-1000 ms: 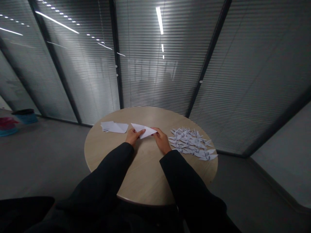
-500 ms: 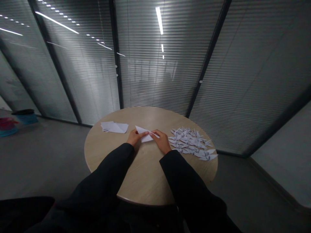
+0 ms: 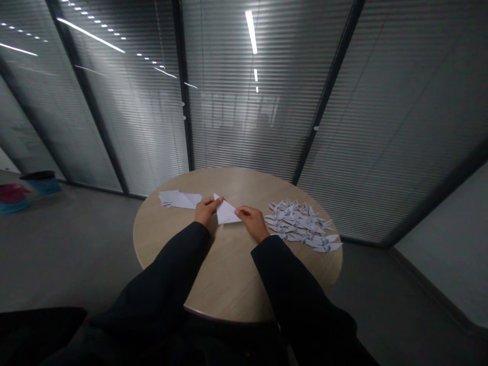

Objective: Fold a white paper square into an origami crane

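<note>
Head cam: folded white paper triangle (image 3: 226, 213), pinched btwn L hand (image 3: 207, 211) & R hand (image 3: 253, 222)

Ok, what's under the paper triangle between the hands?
The wooden table lies under the paper triangle; the patch it covers is hidden, so anything else beneath cannot be seen.

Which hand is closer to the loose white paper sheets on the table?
Left. The left hand sits just right of the white paper sheets; the right hand is farther away, on the far side of the folded paper triangle.
</note>
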The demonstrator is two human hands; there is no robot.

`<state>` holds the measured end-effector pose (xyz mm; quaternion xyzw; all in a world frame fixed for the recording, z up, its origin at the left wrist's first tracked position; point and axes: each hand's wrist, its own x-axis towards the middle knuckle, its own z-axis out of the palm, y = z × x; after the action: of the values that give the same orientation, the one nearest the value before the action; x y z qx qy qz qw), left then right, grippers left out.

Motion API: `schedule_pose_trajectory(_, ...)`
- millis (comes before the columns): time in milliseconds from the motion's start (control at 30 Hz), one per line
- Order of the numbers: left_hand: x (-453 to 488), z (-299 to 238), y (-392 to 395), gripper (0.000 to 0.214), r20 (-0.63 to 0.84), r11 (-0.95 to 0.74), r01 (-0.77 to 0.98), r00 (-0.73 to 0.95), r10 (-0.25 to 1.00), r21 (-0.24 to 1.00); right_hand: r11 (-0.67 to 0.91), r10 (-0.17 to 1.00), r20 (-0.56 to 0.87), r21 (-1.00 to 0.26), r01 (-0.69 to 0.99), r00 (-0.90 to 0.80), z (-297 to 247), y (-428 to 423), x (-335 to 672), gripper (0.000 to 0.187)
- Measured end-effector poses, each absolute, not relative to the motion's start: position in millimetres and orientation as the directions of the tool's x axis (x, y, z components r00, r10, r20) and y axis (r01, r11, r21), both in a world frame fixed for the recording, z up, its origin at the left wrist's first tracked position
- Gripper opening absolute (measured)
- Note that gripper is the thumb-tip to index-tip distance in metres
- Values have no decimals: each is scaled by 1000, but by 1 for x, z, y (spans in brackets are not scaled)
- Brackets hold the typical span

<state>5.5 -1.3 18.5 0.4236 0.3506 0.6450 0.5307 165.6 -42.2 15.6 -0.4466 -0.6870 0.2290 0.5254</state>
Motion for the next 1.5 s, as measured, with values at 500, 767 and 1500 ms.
schedule_pose_trajectory(500, 1, 23, -2, 28, 124, -187, -476, -159, 979, 859, 456, 879, 474, -800, 391, -56, 15, -42, 166, 23)
schedule_pose_trajectory(767, -8, 20, 6, 23, 55, -207, -523, -291, 955, 827, 443, 885, 466, -834, 329, -8, 16, -41, 167, 21)
schedule_pose_trajectory(1500, 2, 26, -11, 55, 281, -38, -610, 309, 909, 792, 132, 991, 135, -951, -278, 8, 3, -27, 175, 24)
